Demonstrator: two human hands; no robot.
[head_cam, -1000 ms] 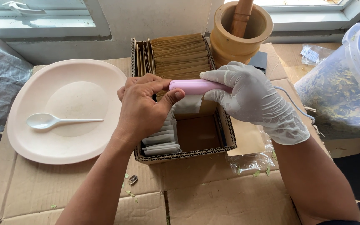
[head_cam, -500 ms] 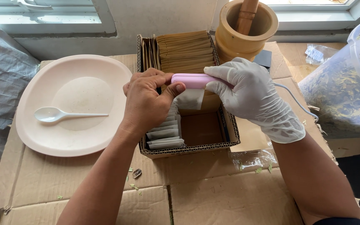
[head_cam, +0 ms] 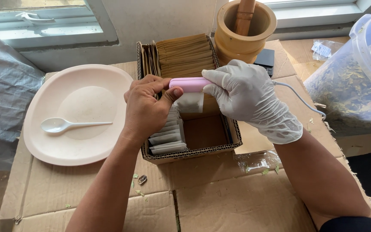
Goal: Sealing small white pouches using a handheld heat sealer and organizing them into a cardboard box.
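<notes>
Spanning both hands, the pink sealer (head_cam: 188,83) sits clenched between left hand (head_cam: 144,109) and gloved right hand (head_cam: 245,92), a small white bag (head_cam: 190,102) hanging beneath.

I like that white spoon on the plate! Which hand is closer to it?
Left. The bare left hand is just right of the plate holding the spoon; the gloved right hand is farther right, across the box.

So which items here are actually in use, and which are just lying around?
In use: left hand, gloved right hand, pink sealer, white pouch, box.
Lying about: plate, spoon, mortar, tub.
</notes>
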